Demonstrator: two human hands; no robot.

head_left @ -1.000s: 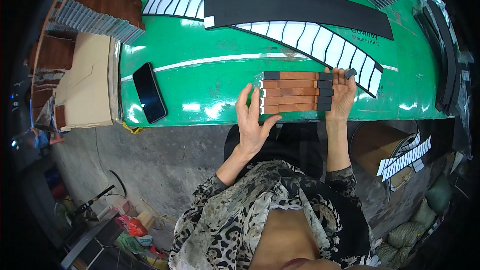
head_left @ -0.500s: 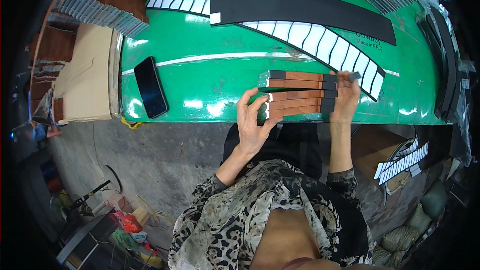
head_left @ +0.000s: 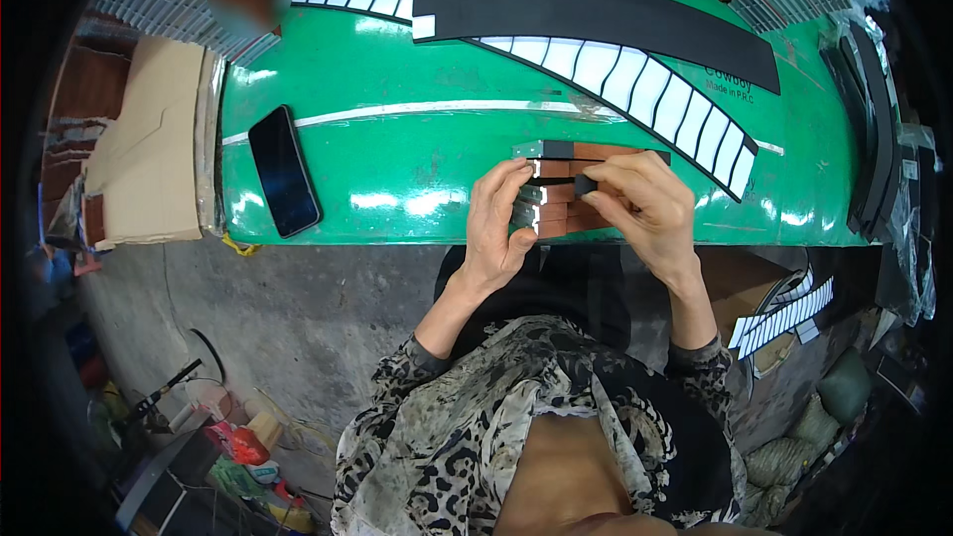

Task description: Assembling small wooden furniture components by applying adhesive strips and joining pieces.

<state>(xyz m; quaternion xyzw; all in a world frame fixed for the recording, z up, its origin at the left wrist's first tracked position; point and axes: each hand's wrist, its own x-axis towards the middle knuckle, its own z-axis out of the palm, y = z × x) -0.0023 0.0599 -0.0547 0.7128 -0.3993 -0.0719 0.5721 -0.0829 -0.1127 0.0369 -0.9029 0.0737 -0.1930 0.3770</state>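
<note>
While the half-curled left hand (head_left: 489, 235) grips brown strips (head_left: 553, 226), right hand (head_left: 653, 213) pinching black tab (head_left: 585, 185)

Reddish-brown strips (head_left: 554, 224) side by side, slightly parted, small black piece (head_left: 585, 185) at their gap

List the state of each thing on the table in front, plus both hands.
Left hand: at the blocks' left end; grip unclear.
Right hand: fingers pinching a small black pad.
Small black pad: held at the blocks.
Wooden blocks: side by side, partly hidden by the right hand.
Phone: lying face up, screen dark.
Black strip: lying across the white strip.
White strip: lying partly covered.
</note>
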